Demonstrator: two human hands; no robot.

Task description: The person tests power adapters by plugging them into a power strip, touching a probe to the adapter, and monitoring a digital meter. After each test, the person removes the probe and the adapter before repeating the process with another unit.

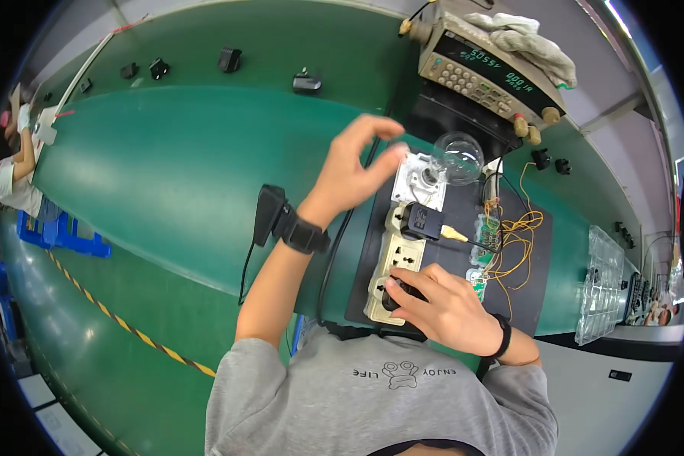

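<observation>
My left hand [353, 167] is raised over the bench, its fingertips and thumb apart, beside a white lamp holder [414, 186] with a clear glass bulb [460, 158]. Whether a fingertip touches the holder I cannot tell. My right hand [444, 304] is closed on a black plug-in adapter [395, 295] at the near end of a cream power strip [394, 262]; my fingers cover much of the adapter. Farther up the strip sits another black adapter [422, 220], with a pale yellow plug [454, 233] at its side.
Green circuit boards [485, 239] and tangled orange wires [518, 235] lie right of the strip on a dark mat [530, 292]. A bench power supply [486, 72] stands behind, gloves [536, 45] on top. Several black adapters [307, 82] lie at the back. Clear trays [599, 285] are at right.
</observation>
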